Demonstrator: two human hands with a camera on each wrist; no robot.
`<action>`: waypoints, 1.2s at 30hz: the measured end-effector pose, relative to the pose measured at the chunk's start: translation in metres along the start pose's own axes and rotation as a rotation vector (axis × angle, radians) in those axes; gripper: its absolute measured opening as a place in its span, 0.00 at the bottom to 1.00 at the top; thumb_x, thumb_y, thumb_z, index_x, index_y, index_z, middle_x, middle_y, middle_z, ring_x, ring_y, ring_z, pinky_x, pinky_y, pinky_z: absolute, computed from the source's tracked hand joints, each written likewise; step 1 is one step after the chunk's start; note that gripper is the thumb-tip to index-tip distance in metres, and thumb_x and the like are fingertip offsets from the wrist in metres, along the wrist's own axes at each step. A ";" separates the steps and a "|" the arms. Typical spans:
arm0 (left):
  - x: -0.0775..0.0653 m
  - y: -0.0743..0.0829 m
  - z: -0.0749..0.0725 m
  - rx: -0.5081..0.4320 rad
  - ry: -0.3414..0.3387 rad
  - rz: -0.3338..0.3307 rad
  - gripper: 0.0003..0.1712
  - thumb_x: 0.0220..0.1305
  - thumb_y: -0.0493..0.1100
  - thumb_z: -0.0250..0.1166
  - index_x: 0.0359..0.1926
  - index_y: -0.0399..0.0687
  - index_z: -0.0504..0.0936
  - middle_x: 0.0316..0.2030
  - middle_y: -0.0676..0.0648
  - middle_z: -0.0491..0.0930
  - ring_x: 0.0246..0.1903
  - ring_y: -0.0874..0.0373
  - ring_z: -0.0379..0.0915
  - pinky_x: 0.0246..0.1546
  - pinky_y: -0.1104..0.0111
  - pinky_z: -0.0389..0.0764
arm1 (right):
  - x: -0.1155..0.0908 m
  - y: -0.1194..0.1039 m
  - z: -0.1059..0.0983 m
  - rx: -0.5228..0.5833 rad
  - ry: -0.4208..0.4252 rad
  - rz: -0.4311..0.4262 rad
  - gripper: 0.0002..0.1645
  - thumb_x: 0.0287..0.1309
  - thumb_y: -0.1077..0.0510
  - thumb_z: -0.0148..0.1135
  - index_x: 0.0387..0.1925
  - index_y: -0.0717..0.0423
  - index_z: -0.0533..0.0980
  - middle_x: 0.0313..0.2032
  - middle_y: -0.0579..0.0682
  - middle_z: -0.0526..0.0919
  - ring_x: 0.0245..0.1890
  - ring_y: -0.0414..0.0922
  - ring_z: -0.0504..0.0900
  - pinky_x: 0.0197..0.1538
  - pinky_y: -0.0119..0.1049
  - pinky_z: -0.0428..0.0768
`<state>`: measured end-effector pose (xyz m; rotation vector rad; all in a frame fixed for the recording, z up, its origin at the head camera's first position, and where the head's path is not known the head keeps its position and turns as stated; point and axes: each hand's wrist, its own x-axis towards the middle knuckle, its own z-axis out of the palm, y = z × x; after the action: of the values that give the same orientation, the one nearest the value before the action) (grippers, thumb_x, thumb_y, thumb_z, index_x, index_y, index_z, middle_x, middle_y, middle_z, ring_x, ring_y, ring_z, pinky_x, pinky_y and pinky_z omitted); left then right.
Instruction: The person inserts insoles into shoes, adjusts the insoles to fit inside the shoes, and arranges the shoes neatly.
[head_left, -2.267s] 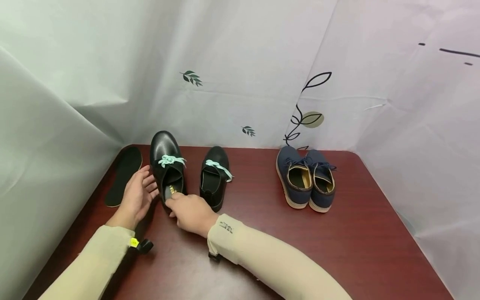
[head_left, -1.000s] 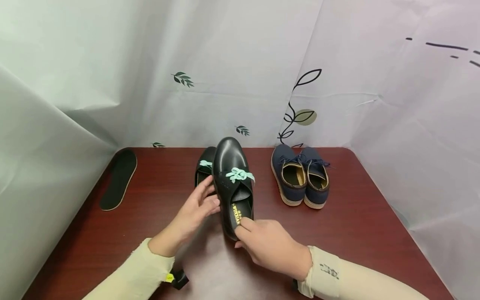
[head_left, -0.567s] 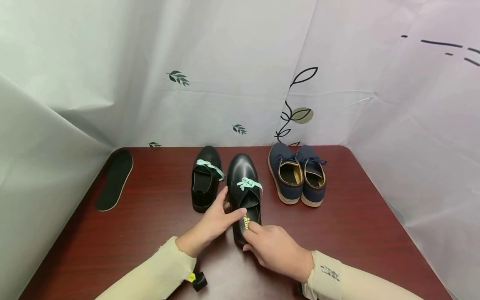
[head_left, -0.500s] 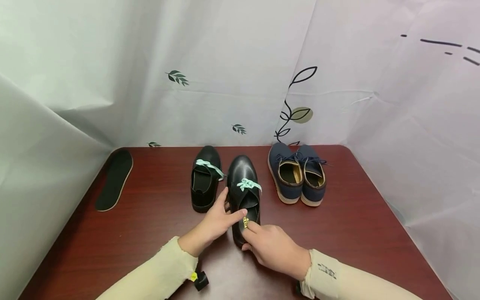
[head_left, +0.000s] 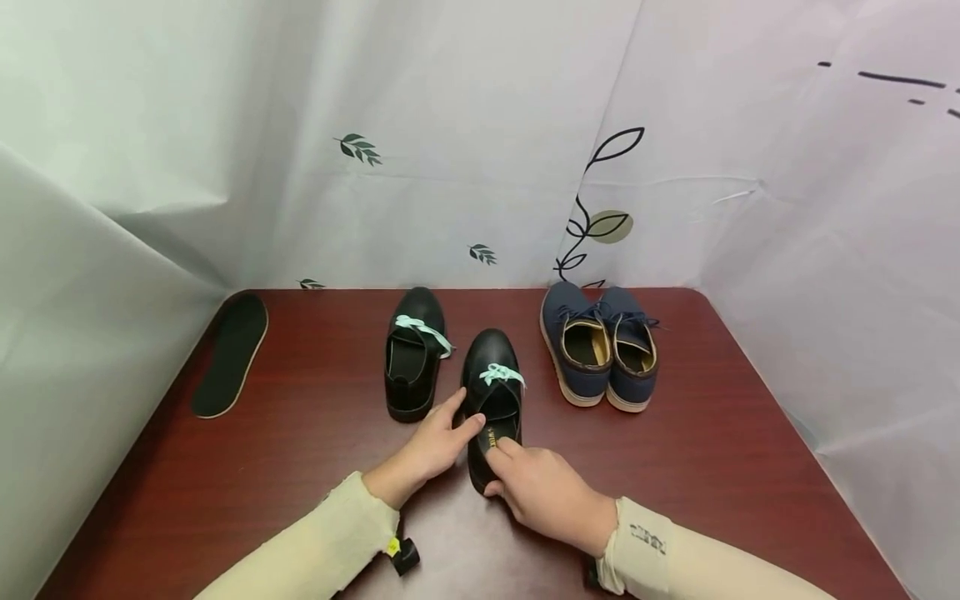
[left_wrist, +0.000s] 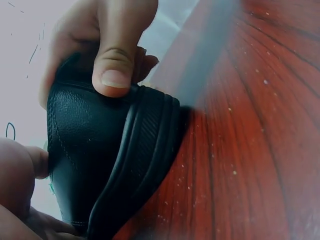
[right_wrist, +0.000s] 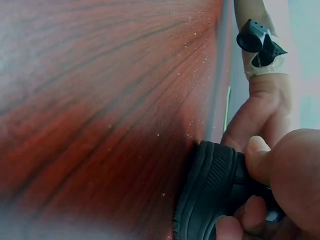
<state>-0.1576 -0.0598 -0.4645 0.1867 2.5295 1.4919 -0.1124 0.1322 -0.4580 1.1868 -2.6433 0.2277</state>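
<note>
A black leather lace-up shoe (head_left: 491,375) with a mint-green bow lies toe-away in front of both hands. My right hand (head_left: 547,492) pinches its heel, fingers inside the opening and thumb behind, partly covering the gold lettering on the insole. Against the shoe's left side, my left hand (head_left: 435,442) rests with thumb and fingers fairly straight. In the right wrist view the heel's ridged sole (right_wrist: 205,195) is down at the tabletop. Its mate, another black shoe (head_left: 415,358) with a mint lace, stands to the left and slightly farther back.
Two navy shoes (head_left: 600,350) with tan soles stand side by side at the back right. A black insole (head_left: 231,354) lies at the table's left edge. White printed sheeting (head_left: 450,125) walls the dark red table (head_left: 315,358) at the back and sides.
The right hand has carried the black shoe from left of its mate to the right of it and lowered it. The left hand has followed rightward, from beside the shoe to touching it.
</note>
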 end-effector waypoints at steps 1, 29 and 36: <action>0.000 0.000 0.000 0.007 -0.007 -0.001 0.39 0.73 0.51 0.57 0.75 0.35 0.58 0.73 0.26 0.62 0.74 0.34 0.55 0.72 0.37 0.62 | 0.000 0.000 -0.001 0.008 -0.012 0.005 0.15 0.63 0.45 0.66 0.36 0.50 0.73 0.29 0.44 0.74 0.20 0.37 0.75 0.22 0.36 0.83; -0.001 0.000 -0.006 -0.012 -0.140 -0.049 0.40 0.77 0.55 0.52 0.78 0.41 0.50 0.75 0.27 0.60 0.74 0.35 0.55 0.73 0.36 0.60 | 0.081 0.055 -0.025 0.061 -0.365 0.390 0.57 0.46 0.46 0.76 0.75 0.54 0.59 0.66 0.62 0.74 0.40 0.55 0.86 0.42 0.51 0.87; -0.002 0.001 -0.011 -0.010 -0.168 -0.068 0.41 0.76 0.56 0.52 0.79 0.42 0.50 0.75 0.28 0.60 0.74 0.35 0.55 0.72 0.37 0.61 | 0.078 0.057 -0.016 -0.035 -0.249 0.281 0.39 0.56 0.52 0.66 0.68 0.56 0.69 0.52 0.62 0.85 0.30 0.53 0.86 0.35 0.50 0.88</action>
<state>-0.1582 -0.0688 -0.4581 0.2121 2.3725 1.4007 -0.2029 0.1185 -0.4235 0.8798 -3.0157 0.0841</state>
